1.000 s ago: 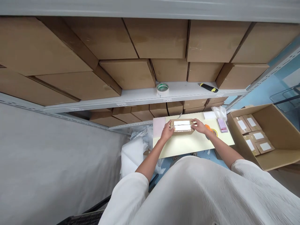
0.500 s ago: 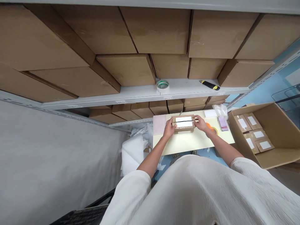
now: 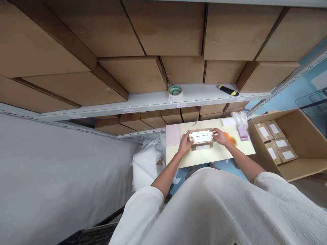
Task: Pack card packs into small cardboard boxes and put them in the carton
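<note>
The left hand (image 3: 185, 144) and right hand (image 3: 221, 137) are gripping a kraft box (image 3: 200, 137) mid-bench (image 3: 199, 160), while labelled boxes (image 3: 277, 143) are sitting packed in a carton (image 3: 306, 136) past the bench's right edge.

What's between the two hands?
Head view: a small cardboard box with white labels on top, touched by the left hand and the right hand.

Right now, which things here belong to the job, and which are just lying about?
Job: left hand, right hand, labelled cardboard box.
Lying about: tape roll and box cutter on the shelf, white foam sheets beside the table.
</note>
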Action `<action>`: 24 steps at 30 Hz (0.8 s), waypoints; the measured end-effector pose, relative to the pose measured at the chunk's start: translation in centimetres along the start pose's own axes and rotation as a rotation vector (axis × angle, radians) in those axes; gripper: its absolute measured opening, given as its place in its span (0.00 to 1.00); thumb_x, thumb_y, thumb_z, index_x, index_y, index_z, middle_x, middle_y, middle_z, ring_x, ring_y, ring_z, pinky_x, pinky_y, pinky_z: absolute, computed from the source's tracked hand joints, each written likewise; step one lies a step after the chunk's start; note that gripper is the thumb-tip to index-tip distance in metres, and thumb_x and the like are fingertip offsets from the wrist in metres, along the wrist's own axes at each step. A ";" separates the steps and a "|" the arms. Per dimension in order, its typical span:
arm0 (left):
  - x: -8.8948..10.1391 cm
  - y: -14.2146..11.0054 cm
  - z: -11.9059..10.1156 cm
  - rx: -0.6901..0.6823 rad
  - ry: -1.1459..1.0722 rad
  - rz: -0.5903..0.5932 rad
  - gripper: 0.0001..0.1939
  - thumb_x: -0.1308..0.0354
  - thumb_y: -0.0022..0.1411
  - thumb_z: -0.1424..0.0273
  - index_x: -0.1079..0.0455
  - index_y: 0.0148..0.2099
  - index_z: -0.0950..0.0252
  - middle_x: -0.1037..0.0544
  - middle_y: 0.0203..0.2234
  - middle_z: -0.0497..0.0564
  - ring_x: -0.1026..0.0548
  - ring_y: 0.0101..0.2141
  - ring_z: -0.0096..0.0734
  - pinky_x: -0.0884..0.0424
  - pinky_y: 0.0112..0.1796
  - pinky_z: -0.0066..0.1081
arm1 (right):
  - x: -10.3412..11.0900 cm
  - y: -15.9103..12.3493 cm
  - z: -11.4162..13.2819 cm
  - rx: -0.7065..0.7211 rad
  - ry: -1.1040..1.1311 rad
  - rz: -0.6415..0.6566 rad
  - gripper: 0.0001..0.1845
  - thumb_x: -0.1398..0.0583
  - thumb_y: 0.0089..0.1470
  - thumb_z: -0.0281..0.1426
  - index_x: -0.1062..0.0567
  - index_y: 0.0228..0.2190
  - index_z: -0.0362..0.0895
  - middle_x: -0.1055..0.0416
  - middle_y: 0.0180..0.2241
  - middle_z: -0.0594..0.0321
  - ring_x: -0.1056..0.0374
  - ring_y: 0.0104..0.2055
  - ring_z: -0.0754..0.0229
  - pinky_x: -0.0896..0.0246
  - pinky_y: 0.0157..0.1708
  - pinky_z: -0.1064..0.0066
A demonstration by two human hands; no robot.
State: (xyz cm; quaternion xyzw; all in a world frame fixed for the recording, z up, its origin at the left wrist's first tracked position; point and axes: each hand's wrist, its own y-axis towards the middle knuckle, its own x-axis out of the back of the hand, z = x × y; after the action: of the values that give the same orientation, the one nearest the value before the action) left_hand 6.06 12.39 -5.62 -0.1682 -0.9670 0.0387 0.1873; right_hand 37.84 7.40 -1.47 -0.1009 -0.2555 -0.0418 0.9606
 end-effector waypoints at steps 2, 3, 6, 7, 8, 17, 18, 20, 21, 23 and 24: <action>-0.2 -0.4 0.6 0.023 0.040 0.032 0.40 0.33 0.65 0.70 0.37 0.77 0.58 0.28 0.63 0.60 0.21 0.51 0.41 0.20 0.55 0.42 | -0.2 -0.3 -0.6 -0.001 -0.021 0.037 0.21 0.38 0.58 0.27 0.21 0.53 0.49 0.22 0.60 0.54 0.23 0.55 0.50 0.21 0.54 0.54; -0.4 -0.6 0.8 0.026 0.063 0.047 0.40 0.34 0.66 0.70 0.37 0.77 0.59 0.28 0.64 0.61 0.21 0.53 0.42 0.21 0.58 0.43 | -0.3 -0.3 -0.9 -0.005 -0.032 0.047 0.22 0.38 0.58 0.26 0.21 0.53 0.49 0.22 0.59 0.53 0.23 0.55 0.50 0.22 0.55 0.54; -0.9 -0.6 1.1 -0.003 0.157 0.073 0.37 0.39 0.68 0.71 0.36 0.77 0.60 0.30 0.70 0.61 0.26 0.65 0.49 0.29 0.67 0.47 | -0.9 -0.3 -1.7 -0.024 -0.060 0.030 0.26 0.39 0.56 0.24 0.21 0.55 0.48 0.23 0.61 0.52 0.23 0.56 0.50 0.24 0.59 0.53; -1.1 -0.4 1.1 -0.017 0.196 0.078 0.35 0.40 0.69 0.72 0.36 0.76 0.60 0.31 0.72 0.61 0.31 0.70 0.50 0.33 0.70 0.48 | -1.1 -0.2 -1.9 -0.034 -0.066 0.018 0.27 0.39 0.56 0.23 0.21 0.57 0.48 0.24 0.61 0.52 0.23 0.57 0.50 0.24 0.59 0.52; -1.2 -0.3 1.0 -0.025 0.235 0.086 0.35 0.42 0.69 0.73 0.36 0.76 0.60 0.33 0.74 0.60 0.35 0.74 0.51 0.36 0.72 0.49 | -1.3 -0.1 -2.1 -0.044 -0.071 0.007 0.28 0.39 0.56 0.24 0.22 0.58 0.48 0.24 0.62 0.51 0.23 0.58 0.50 0.24 0.60 0.52; -2.2 -0.5 -1.1 -0.117 0.602 0.062 0.34 0.47 0.71 0.77 0.37 0.77 0.63 0.41 0.78 0.62 0.43 0.77 0.54 0.40 0.73 0.56 | -1.7 0.2 -2.8 -0.033 -0.073 -0.007 0.27 0.39 0.59 0.26 0.23 0.59 0.49 0.25 0.64 0.52 0.24 0.58 0.50 0.26 0.62 0.51; -2.7 -0.7 -1.7 -0.168 0.654 0.051 0.33 0.47 0.71 0.77 0.37 0.77 0.63 0.43 0.79 0.62 0.44 0.78 0.55 0.41 0.73 0.58 | -1.7 0.1 -2.7 -0.025 -0.076 -0.011 0.27 0.39 0.59 0.25 0.23 0.59 0.48 0.25 0.64 0.52 0.24 0.58 0.49 0.26 0.62 0.51; -4.0 -1.0 -2.7 -0.269 0.720 0.102 0.31 0.48 0.73 0.74 0.35 0.76 0.63 0.42 0.78 0.62 0.43 0.77 0.55 0.42 0.73 0.57 | -1.8 0.0 -2.6 -0.006 -0.084 -0.026 0.28 0.40 0.59 0.24 0.22 0.59 0.47 0.25 0.64 0.51 0.24 0.59 0.49 0.28 0.64 0.51; -4.6 -1.1 -3.2 -0.299 0.743 0.140 0.30 0.47 0.75 0.72 0.35 0.76 0.63 0.40 0.78 0.62 0.41 0.76 0.55 0.41 0.73 0.57 | -1.9 0.0 -2.4 0.006 -0.087 -0.031 0.28 0.40 0.59 0.24 0.22 0.59 0.46 0.24 0.63 0.50 0.25 0.60 0.49 0.30 0.65 0.51; -5.5 -1.3 -3.8 -0.320 0.787 0.195 0.28 0.48 0.77 0.68 0.34 0.75 0.62 0.36 0.76 0.62 0.38 0.75 0.56 0.40 0.73 0.57 | -1.9 -0.2 -2.2 0.032 -0.088 -0.023 0.27 0.40 0.60 0.25 0.22 0.60 0.46 0.24 0.63 0.50 0.25 0.61 0.49 0.30 0.66 0.51; -5.8 -1.3 -4.0 -0.319 0.808 0.206 0.27 0.49 0.77 0.67 0.32 0.75 0.63 0.35 0.75 0.62 0.37 0.74 0.56 0.40 0.73 0.57 | -1.9 -0.3 -2.2 0.039 -0.085 -0.013 0.27 0.40 0.61 0.26 0.22 0.60 0.46 0.24 0.62 0.50 0.25 0.60 0.49 0.30 0.65 0.52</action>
State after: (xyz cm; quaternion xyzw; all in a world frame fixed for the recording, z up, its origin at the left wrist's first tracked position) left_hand 12.22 9.22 -3.80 -0.2922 -0.7882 -0.1612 0.5171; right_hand 37.22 6.65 -4.19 -0.0825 -0.2977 -0.0385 0.9503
